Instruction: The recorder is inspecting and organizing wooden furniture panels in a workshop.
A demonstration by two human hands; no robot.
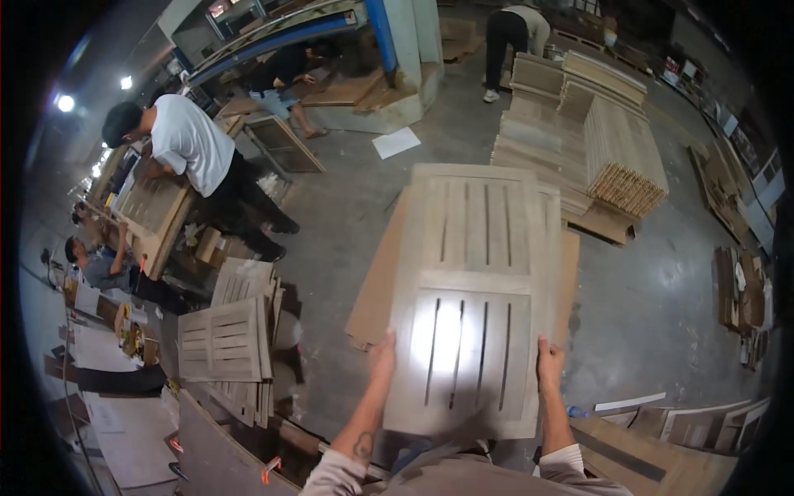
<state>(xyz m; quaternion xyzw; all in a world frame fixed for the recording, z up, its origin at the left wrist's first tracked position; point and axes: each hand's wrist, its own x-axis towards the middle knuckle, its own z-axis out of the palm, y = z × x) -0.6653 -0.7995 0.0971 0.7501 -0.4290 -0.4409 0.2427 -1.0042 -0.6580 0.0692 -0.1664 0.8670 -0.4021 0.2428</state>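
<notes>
A pale wooden slatted panel (475, 279) is held in front of me, with two sets of long slots and a crossbar between them. My left hand (382, 359) is closed on its left edge near the lower half. Opposite it, my right hand (550, 364) grips the right edge at about the same height. A bright patch of light falls on the lower slots. Behind the panel's right side shows the edge of another pale wooden piece (547, 240); whether the two touch I cannot tell. Brown cardboard sheets (374, 285) lie beneath on the floor.
A stack of similar slatted panels (222, 341) stands to my left. Long bundled boards (626, 149) are piled at the far right. One person in a white shirt (194, 145) leans over a workbench (153, 211); other people work farther off. A wooden board (653, 463) sits near my right.
</notes>
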